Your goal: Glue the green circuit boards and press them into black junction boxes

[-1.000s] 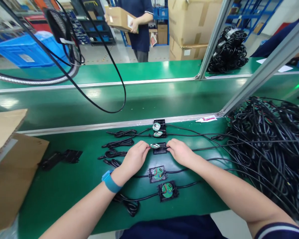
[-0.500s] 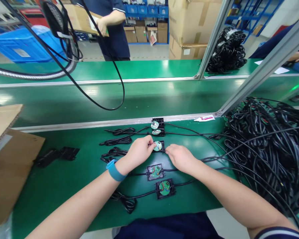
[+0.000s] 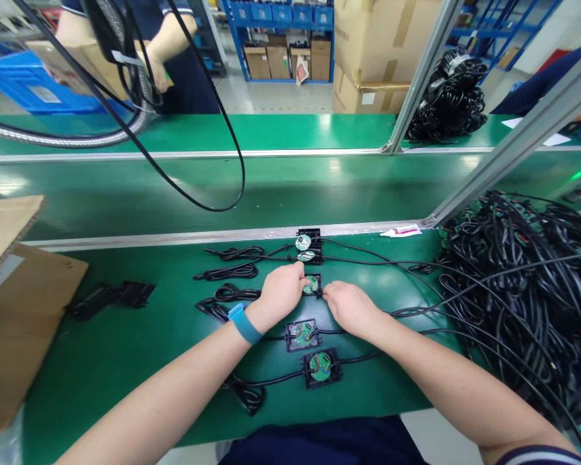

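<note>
My left hand (image 3: pixel 281 289), with a teal band at the wrist, is closed in a pinch at the left side of a small round circuit board (image 3: pixel 312 285). That board sits in a black plastic housing (image 3: pixel 319 279), partly hidden by my fingers. At the housing's right end my right hand (image 3: pixel 349 306) pinches the black cable (image 3: pixel 324 294). Nearer to me lie two more open housings, one with a green board (image 3: pixel 302 333) and one with a round green board (image 3: pixel 320 366). Beyond my hands, two pale-faced round boards (image 3: pixel 303 242) rest on black housings.
A large tangle of black cables (image 3: pixel 523 303) covers the right side. Coiled cables (image 3: pixel 232 292) lie left of the housings. A cardboard box (image 3: pixel 39 310) and black plastic parts (image 3: pixel 113 300) are at left. A white tube (image 3: pixel 401 231) lies by the rail. A hanging cable (image 3: pixel 242 174) loops ahead.
My left hand has shifted slightly right over the housing, and the board there now shows a greener face. My right hand stays nearly in place. The person across has moved left with a cardboard box.
</note>
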Demonstrator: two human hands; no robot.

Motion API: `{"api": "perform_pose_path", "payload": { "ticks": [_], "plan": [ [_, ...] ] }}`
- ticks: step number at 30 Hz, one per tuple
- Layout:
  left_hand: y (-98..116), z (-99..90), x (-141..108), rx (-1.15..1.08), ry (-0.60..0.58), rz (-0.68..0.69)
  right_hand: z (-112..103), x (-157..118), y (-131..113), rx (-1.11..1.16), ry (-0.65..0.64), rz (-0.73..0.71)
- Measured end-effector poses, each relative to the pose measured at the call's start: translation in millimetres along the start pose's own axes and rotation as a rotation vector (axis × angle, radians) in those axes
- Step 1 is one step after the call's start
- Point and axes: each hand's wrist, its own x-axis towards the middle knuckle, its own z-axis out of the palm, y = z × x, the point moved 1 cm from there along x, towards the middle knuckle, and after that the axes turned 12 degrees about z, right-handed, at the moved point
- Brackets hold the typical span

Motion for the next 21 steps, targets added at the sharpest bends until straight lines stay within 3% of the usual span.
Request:
{"api": "perform_pose_path", "payload": {
  "ticks": [8, 12, 17, 21],
  "plan": [
    [6, 6.8, -7, 0.022, 0.045, -0.064, 7, 6, 0, 0.170, 0.073, 0.034],
    [5, 11.4, -8, -0.015, 0.094, -0.134, 3, 12, -2, 0.257, -0.003, 0.138],
    [2, 14.9, -6, 0.007, 0.067, -0.152, -4, 20, -3, 0.402, -0.194, 0.244],
    [1, 11.7, -7, 0.031, 0.030, -0.151, -8, 21, -4, 0.353, -0.203, 0.221]
  ]
}}
